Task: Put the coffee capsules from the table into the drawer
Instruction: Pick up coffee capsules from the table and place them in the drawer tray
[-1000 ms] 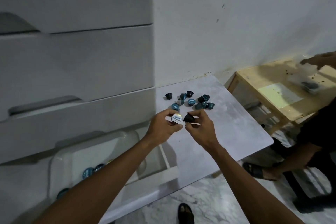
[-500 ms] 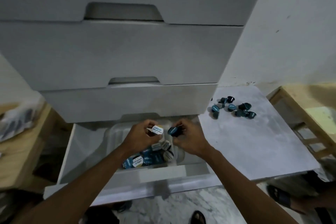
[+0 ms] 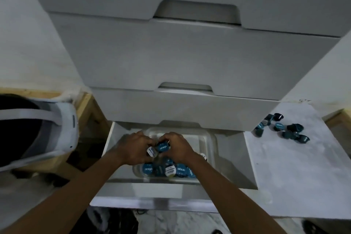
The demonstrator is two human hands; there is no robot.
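The bottom drawer (image 3: 235, 165) stands pulled out, with a clear plastic tub (image 3: 208, 139) inside it. Several blue and white capsules (image 3: 167, 170) lie in the tub's near end. Both hands hover over the tub, side by side. My left hand (image 3: 135, 148) grips a white-lidded capsule (image 3: 151, 151). My right hand (image 3: 175, 146) grips a blue-lidded capsule (image 3: 163, 148). The two held capsules touch each other just above the pile. Several dark and blue capsules (image 3: 283, 128) remain on the white table (image 3: 296, 176) to the right.
Shut white drawers (image 3: 171, 59) stack above the open one. At the left another person's head with a white headset (image 3: 47, 131) sits in front of a wooden table (image 3: 89, 108). A wooden table edge (image 3: 340, 119) shows far right. Marble floor lies below.
My view has swung left from the table to the drawer. Both hands carried their capsules from above the table down over the tub in the open drawer.
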